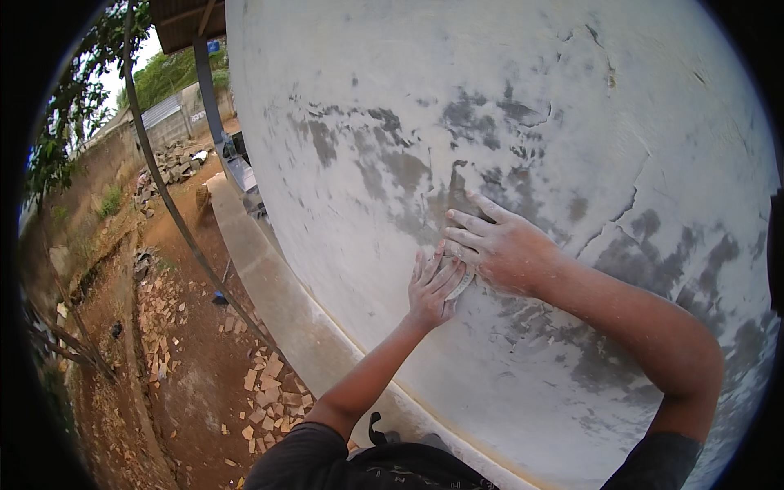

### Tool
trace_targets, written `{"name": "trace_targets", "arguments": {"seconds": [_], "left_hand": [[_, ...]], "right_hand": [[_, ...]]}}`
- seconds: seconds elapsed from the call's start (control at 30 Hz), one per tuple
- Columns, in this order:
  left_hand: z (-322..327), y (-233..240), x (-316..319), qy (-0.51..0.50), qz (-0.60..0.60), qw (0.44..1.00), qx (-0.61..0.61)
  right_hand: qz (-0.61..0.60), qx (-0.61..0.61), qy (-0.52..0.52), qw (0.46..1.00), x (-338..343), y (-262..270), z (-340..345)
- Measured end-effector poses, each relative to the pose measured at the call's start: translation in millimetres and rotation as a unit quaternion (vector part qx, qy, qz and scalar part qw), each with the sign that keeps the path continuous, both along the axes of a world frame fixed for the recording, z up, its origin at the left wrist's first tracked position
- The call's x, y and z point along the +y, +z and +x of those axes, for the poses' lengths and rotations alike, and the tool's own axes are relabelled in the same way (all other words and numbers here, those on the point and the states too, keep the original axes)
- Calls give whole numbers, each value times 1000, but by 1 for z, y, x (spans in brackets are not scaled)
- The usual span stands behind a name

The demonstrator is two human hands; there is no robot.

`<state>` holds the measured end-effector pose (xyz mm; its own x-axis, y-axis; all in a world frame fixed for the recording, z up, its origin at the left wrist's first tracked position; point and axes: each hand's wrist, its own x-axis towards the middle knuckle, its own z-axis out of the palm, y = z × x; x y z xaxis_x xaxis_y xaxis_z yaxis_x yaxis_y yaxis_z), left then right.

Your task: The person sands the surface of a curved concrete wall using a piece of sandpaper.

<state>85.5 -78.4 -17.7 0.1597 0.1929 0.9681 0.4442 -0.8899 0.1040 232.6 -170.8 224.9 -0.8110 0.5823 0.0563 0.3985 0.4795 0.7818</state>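
Observation:
White dust coats both of my hands, which press against a rough plastered wall (380, 245) with worn grey patches. Under the fingers of my left hand (433, 288) lies a pale piece of what looks like sandpaper (460, 286), with print along its visible edge. My right hand (505, 251) is flat just above and to the right, its fingers spread and their tips overlapping the left fingertips. Its palm covers part of the piece, so most of it is hidden between the hands and the wall.
A crack (626, 208) runs down the plaster right of my hands. Along the wall's base goes a concrete ledge (251, 257). Broken tile pieces (272, 392) litter the red soil (196, 392) to the left. A thin tree trunk (168, 196) leans there, with a stone heap (174, 165) beyond.

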Motion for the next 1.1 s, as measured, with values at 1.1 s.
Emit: {"name": "trace_targets", "arguments": {"seconds": [1.1], "left_hand": [[15, 28, 15, -1, -161, 966, -201]], "right_hand": [[-40, 2, -21, 999, -19, 8, 5]]}}
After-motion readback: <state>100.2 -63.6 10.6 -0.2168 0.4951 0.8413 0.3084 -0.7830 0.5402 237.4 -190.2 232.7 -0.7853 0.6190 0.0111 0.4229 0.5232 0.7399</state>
